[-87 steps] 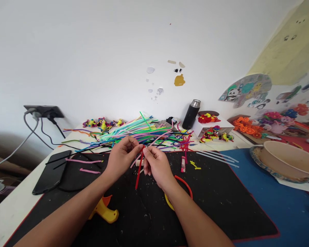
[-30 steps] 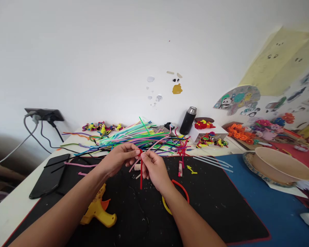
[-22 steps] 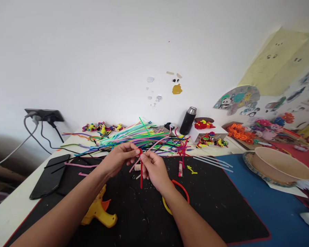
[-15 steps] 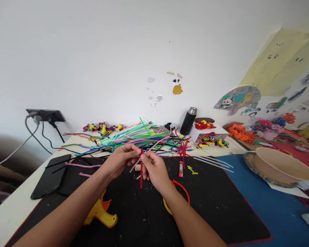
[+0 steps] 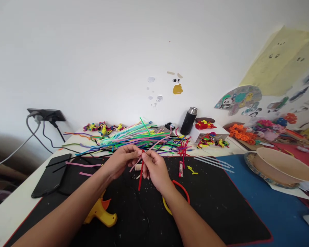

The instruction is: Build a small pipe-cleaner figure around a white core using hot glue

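Over the black mat, both hands meet at a red pipe cleaner (image 5: 140, 178), whose upper end is curled and mostly hidden by fingertips. My left hand (image 5: 125, 159) pinches that curled end between thumb and index finger. My right hand (image 5: 154, 168) is closed on it from the other side, thumb and fingertips touching the left ones. The rest of the red strip hangs down, slightly tilted. Behind the hands lie a pink pipe cleaner (image 5: 158, 141) and a small beige spool (image 5: 138, 167).
A pile of coloured pipe cleaners (image 5: 126, 137) spans the back. A yellow glue gun (image 5: 103, 214) and a phone (image 5: 50, 175) lie left. To the right are a red-yellow ring (image 5: 187, 192), glue sticks (image 5: 213, 162), a black bottle (image 5: 189, 121) and a bowl (image 5: 283, 166).
The hanging red end has swung slightly to the left and now tilts. Less of the red curl shows between the fingertips. Both hands keep their grip.
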`<action>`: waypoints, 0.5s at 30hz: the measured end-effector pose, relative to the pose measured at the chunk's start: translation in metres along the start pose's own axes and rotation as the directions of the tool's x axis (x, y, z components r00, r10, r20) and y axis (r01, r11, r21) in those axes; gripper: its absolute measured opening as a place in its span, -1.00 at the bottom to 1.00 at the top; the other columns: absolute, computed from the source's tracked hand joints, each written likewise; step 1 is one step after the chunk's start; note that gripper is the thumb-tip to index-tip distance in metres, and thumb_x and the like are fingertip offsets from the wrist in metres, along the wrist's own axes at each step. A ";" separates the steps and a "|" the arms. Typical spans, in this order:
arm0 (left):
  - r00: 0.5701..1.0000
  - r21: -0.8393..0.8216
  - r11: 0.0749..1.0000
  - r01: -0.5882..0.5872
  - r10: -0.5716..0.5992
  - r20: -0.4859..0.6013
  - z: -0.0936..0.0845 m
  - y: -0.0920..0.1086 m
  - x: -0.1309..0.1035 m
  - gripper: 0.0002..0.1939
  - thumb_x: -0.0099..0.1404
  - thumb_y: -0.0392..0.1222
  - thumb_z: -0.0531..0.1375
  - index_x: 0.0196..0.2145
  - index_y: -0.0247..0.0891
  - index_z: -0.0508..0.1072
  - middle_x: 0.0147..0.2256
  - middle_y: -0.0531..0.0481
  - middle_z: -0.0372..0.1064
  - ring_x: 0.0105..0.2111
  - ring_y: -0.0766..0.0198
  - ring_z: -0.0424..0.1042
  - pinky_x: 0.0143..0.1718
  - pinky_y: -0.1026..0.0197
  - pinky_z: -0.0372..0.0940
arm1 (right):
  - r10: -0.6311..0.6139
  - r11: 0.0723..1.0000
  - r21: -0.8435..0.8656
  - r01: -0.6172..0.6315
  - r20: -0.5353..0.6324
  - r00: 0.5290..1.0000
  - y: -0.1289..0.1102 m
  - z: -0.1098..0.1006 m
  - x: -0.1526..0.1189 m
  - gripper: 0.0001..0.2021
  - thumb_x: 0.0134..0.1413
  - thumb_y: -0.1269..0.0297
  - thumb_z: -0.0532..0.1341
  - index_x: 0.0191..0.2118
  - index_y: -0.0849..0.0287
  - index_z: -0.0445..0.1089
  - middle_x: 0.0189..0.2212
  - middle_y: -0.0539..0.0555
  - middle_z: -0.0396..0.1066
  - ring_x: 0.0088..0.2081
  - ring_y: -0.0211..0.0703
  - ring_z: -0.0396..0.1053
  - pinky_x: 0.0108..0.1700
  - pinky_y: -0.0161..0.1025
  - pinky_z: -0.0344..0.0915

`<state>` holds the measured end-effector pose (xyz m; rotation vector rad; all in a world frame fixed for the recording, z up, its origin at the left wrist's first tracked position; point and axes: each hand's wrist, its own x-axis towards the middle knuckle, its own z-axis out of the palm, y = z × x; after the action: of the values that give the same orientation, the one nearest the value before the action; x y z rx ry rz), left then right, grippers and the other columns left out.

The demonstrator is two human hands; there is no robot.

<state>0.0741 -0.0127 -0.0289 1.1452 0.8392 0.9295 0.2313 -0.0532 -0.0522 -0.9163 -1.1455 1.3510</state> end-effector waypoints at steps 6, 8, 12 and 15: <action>1.000 0.031 0.999 0.008 -0.008 0.022 0.004 0.006 -0.003 -0.55 0.06 0.13 0.48 -0.46 -0.30 0.45 -0.56 0.10 0.27 -0.61 0.44 0.12 -0.60 0.33 -0.08 | 0.001 0.998 -0.056 -0.001 -0.005 1.000 0.001 -0.003 0.000 -0.60 0.20 -0.13 0.27 -0.34 0.15 0.34 -0.73 -0.15 0.26 -0.74 -0.36 0.17 -0.69 -0.42 0.02; 0.999 0.093 0.996 -0.001 -0.003 0.040 0.001 0.011 -0.005 -0.51 0.13 0.23 0.41 -0.39 -0.30 0.47 -0.52 0.08 0.30 -0.60 0.42 0.15 -0.59 0.32 -0.05 | -0.001 0.999 -0.055 0.001 -0.006 1.000 0.002 -0.003 0.000 -0.60 0.18 -0.14 0.27 -0.33 0.16 0.37 -0.74 -0.16 0.25 -0.74 -0.36 0.17 -0.70 -0.42 0.01; 0.995 0.347 0.935 -0.070 0.090 -0.042 -0.026 0.030 -0.015 -0.49 0.21 0.29 0.31 -0.24 -0.27 0.48 -0.39 0.04 0.39 -0.53 0.36 0.26 -0.53 0.30 0.09 | 0.019 0.999 -0.036 -0.019 0.007 1.000 0.001 -0.001 -0.001 -0.60 0.16 -0.12 0.28 -0.32 0.17 0.39 -0.73 -0.15 0.25 -0.74 -0.36 0.18 -0.71 -0.43 0.00; 0.960 0.535 0.842 -0.074 0.205 -0.191 -0.063 0.047 -0.036 -0.54 0.22 0.26 0.29 -0.37 -0.23 0.39 -0.49 0.10 0.32 -0.54 0.34 0.23 -0.50 0.30 0.09 | 0.025 0.999 -0.039 -0.023 0.033 0.999 -0.001 0.001 -0.004 -0.62 0.18 -0.10 0.27 -0.33 0.18 0.40 -0.73 -0.15 0.25 -0.74 -0.36 0.18 -0.71 -0.43 0.01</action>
<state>-0.0044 -0.0157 0.0062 1.6041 1.2748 1.0043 0.2308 -0.0569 -0.0513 -0.9408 -1.1929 1.3724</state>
